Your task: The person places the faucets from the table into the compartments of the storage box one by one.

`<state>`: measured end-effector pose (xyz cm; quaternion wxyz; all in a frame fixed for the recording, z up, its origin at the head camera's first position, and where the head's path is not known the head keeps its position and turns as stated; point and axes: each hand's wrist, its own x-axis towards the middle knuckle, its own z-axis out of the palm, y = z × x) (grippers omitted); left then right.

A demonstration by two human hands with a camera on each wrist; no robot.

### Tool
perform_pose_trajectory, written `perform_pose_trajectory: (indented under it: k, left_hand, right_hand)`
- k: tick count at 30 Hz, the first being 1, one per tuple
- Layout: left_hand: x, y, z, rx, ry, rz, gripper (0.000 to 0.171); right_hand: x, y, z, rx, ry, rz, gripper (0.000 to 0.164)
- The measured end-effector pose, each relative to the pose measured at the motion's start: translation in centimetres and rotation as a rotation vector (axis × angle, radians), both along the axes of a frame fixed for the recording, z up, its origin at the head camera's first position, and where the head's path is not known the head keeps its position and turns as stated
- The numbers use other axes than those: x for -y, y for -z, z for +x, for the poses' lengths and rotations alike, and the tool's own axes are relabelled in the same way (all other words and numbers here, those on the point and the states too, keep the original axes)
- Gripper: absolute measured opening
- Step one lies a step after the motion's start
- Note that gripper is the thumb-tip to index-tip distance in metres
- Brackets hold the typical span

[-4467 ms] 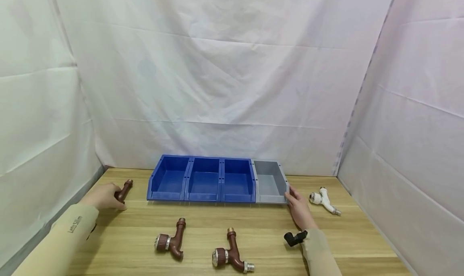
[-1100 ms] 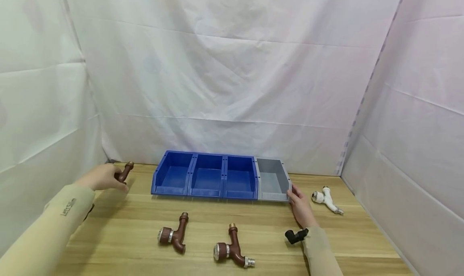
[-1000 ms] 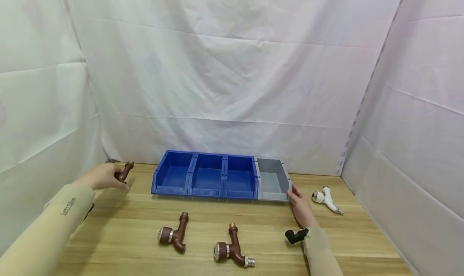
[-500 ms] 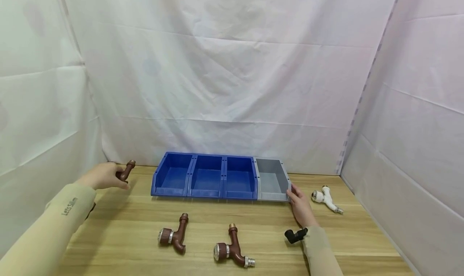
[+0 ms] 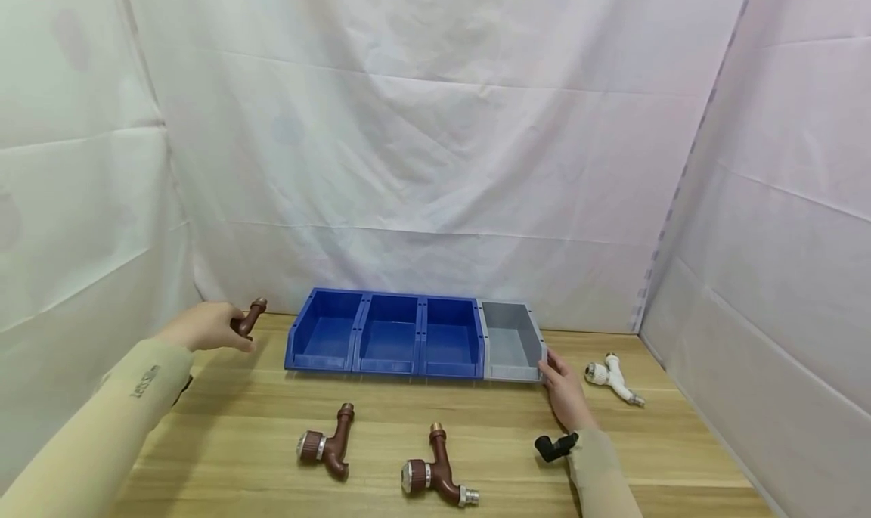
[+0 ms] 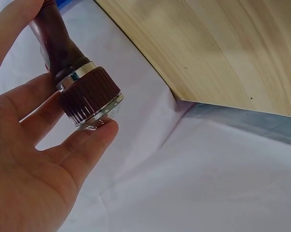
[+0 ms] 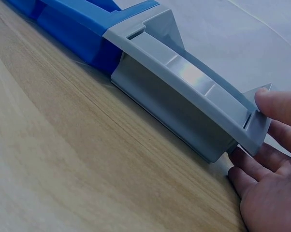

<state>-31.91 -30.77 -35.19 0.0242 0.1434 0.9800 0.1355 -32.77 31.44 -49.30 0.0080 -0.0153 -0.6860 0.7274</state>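
My left hand (image 5: 211,327) grips a brown faucet (image 6: 82,92) near the table's far left corner, held above the wood. In the left wrist view its ribbed knob with a silver cap sits against the fingers, and the thumb lies along the body. At the right end of the bin row, my right hand (image 5: 566,393) holds the front corner of the grey bin (image 7: 174,111), thumb on the rim and fingers underneath the edge. Three blue bins (image 5: 384,365) adjoin the grey one on its left; all the bins have bare insides.
Two brown faucets lie on the front of the table: one faucet (image 5: 336,446) left of centre, another faucet (image 5: 441,469) with a silver nozzle. A white faucet (image 5: 615,378) lies right of my right hand. White cloth (image 5: 435,147) hangs behind and at both sides.
My left hand has lifted the brown faucet off the table at the left and carried it back and slightly to the right. The right hand stays at the grey bin's corner.
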Motion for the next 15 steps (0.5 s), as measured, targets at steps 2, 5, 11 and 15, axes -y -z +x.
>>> perform_pose_trajectory:
  k: [2, 5, 11, 15]
  left_hand:
    - [-0.2, -0.1, -0.1, -0.003, -0.002, 0.002, 0.04]
    - [-0.5, -0.3, -0.2, 0.002, -0.005, 0.005, 0.04]
    - [-0.9, -0.3, -0.5, 0.023, 0.0, 0.012, 0.038]
    - [-1.2, -0.4, -0.6, 0.026, 0.0, 0.02, 0.038]
  right_hand:
    - [-0.1, 0.0, 0.0, -0.003, 0.008, 0.011, 0.061]
    - [-0.1, 0.0, 0.0, -0.012, 0.015, 0.035, 0.061]
    - [0.0, 0.1, -0.1, -0.008, 0.012, 0.029, 0.06]
    - [0.0, 0.2, -0.1, -0.007, 0.008, 0.007, 0.059]
